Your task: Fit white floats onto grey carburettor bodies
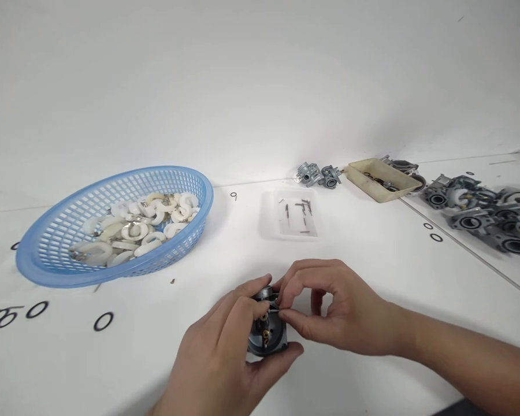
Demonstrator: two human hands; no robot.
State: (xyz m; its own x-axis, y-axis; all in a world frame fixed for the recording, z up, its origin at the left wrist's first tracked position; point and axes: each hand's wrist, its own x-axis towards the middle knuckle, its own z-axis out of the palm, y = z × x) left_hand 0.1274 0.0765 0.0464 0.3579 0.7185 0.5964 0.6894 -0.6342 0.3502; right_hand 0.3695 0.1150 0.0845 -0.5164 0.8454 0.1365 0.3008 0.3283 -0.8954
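My left hand (pixel 225 346) is wrapped round a dark grey metal carburetor body (pixel 277 335), its open side facing up with brass parts inside. The left fingers reach over its far edge and the thumb lies along the near side. At the carburetor's right side, my right hand (pixel 333 306) has thumb and forefinger pinched together on what looks like a thin metal pin (pixel 274 311). The fingertips hide most of that pin. Beyond the hands lies a clear plastic tray (pixel 271 231) holding several small dark pins (pixel 304 208).
To the left stands a blue plastic basket (pixel 34 263) with several white ring-shaped floats (pixel 134 231). Black O-rings (pixel 103 321) lie at the front left. A cream bin (pixel 364 188) with small parts stands at the back right, near several more carburetors (pixel 472 222) and a small group (pixel 316 175).
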